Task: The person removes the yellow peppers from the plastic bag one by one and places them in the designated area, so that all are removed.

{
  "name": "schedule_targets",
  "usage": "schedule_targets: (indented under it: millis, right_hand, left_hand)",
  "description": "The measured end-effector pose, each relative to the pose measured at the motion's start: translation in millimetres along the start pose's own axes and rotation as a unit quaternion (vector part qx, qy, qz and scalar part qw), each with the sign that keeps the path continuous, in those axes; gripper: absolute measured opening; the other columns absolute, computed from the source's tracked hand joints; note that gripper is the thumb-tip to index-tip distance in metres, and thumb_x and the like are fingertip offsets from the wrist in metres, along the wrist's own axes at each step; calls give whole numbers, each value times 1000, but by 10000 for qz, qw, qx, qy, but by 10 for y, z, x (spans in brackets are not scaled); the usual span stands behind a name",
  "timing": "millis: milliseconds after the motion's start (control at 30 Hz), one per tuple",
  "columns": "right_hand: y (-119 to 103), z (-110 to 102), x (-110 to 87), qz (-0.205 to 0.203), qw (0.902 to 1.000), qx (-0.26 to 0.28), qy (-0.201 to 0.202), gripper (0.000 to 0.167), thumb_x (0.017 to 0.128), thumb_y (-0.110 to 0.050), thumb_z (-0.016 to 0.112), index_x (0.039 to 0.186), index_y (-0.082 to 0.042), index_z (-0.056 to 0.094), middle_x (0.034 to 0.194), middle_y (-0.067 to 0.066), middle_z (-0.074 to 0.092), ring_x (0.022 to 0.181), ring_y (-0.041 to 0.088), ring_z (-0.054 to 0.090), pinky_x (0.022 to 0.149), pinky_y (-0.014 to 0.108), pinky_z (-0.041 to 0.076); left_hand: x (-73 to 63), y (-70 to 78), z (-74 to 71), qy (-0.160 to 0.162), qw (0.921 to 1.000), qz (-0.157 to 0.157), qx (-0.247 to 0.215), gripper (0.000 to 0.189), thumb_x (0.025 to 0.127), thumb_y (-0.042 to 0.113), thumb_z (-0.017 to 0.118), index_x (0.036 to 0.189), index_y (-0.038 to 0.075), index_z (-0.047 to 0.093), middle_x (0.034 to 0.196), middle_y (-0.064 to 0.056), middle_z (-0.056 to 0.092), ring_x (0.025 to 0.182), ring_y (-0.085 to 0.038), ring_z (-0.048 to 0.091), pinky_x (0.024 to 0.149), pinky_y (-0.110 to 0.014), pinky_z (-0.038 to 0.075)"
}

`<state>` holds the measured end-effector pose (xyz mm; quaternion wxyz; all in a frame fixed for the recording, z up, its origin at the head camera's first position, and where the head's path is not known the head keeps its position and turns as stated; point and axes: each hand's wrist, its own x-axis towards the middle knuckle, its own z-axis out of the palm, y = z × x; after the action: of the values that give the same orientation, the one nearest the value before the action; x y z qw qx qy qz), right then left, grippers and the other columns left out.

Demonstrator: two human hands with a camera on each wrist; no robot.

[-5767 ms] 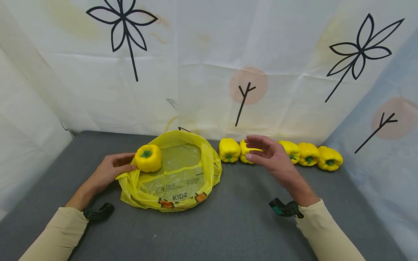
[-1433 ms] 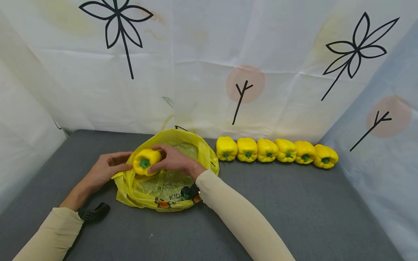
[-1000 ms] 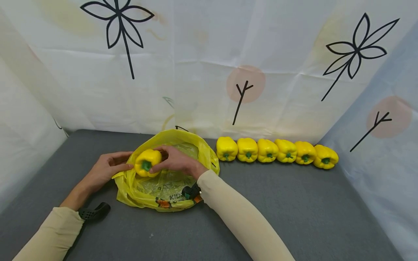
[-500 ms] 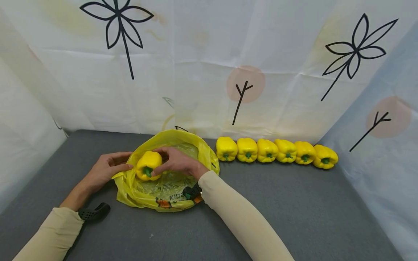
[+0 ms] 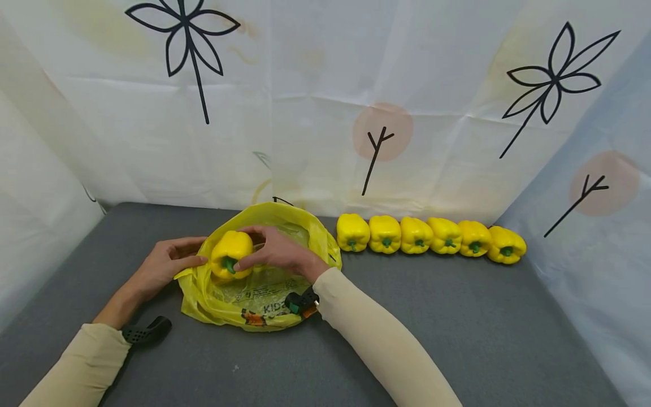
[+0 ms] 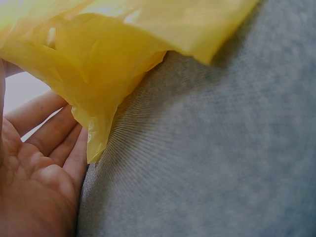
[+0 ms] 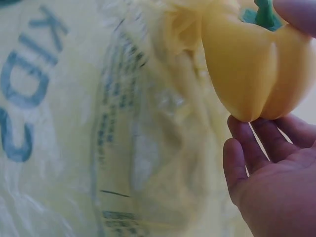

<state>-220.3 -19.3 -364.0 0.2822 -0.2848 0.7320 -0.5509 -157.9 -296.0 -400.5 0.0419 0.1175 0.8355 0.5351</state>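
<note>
A yellow plastic bag (image 5: 325, 249) lies with its wide mouth spread on the grey table, in the left half of the head view. My left hand (image 5: 163, 264) pinches the bag's left rim; in the left wrist view a fold of film hangs in front of its fingers (image 6: 52, 126). Inside the mouth, near that rim, my right hand (image 5: 282, 251) grips a yellow bell pepper (image 5: 231, 247) from the right. The pepper leans so its green stem (image 5: 229, 264) points toward me. In the right wrist view, fingertips support its lower end and the thumb is beside the stem.
Several yellow bell peppers (image 5: 385, 233) stand in a row to the right of the bag, along the back of the grey table (image 5: 407, 305). White printed fabric (image 5: 315, 113) hangs close behind the table and down both sides.
My right hand has come from over the pepper row to the bag and taken hold of the pepper there. Lately the pepper has turned, stem toward me. The left hand stays at the rim.
</note>
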Motion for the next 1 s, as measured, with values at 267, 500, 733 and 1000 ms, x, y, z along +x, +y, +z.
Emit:
schedule_targets:
  millis: [267,500,733,1000]
  right_hand:
    - [-169,-106,-194,-388,9979,510,46,73,83,-2,80,149,-7,48,126,1,58,110,19,60,88,31,56]
    - [-280,-266,-410,-716,9953,645,115,72,85,-2,78,150,-8,47,135,7,55,117,23,59,93,36,55]
    - [-320,-419,-635,-816,9928,792,374,75,85,0,76,152,-10,44,141,9,53,124,26,54,98,38,51]
    - [-222,-577,-881,-1052,9897,806,533,72,85,-3,76,151,-10,46,143,10,51,125,31,53,98,41,51]
  left_hand:
    - [-3,-1,8,42,9999,-42,115,54,103,19,62,148,-6,46,145,-27,49,111,11,52,88,-13,48]
    - [-6,-4,6,41,9999,-5,120,54,103,18,62,148,-6,46,145,-28,49,111,12,52,88,-13,48]
    - [-12,-15,7,33,9998,-9,184,54,103,18,62,149,-6,46,145,-28,49,110,12,52,87,-13,48]
    - [-16,-5,8,32,9999,35,138,53,103,18,62,148,-5,46,144,-28,50,110,11,54,87,-14,49]
